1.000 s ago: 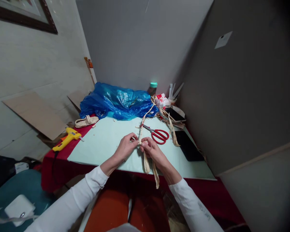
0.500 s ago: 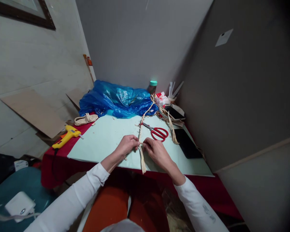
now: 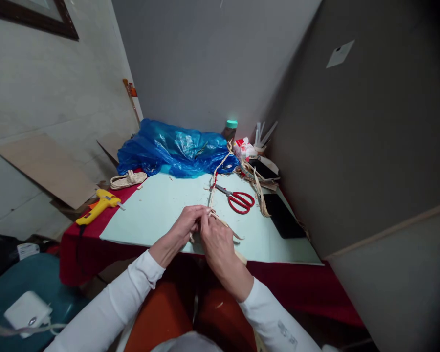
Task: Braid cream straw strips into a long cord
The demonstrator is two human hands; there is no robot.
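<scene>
A pale braided cord of dried plant fibre [image 3: 211, 196] runs from the back of the table down to my hands. My left hand [image 3: 185, 226] is closed, pinching the cord's near end between thumb and fingers. Right beside it, my right hand [image 3: 219, 244] is closed on the fibre strands at the same spot, its fingertips partly hidden. One loose strand [image 3: 238, 237] sticks out to the right past my right hand. Red-handled scissors [image 3: 241, 202] lie just beyond my hands, their tips close to the cord.
A pale board [image 3: 150, 210] covers the red-clothed table. At the back sits a blue plastic bag [image 3: 176, 151], near a green-lidded jar [image 3: 231, 130]. A yellow glue gun [image 3: 98, 208] and a woven slipper-shaped piece [image 3: 128, 179] lie left; a black tablet [image 3: 283, 217] and fibre strips [image 3: 259, 193] lie right.
My right hand has moved left against my left hand and turned over the strands. The strand end that hung toward me is now mostly covered, and a loose one points right.
</scene>
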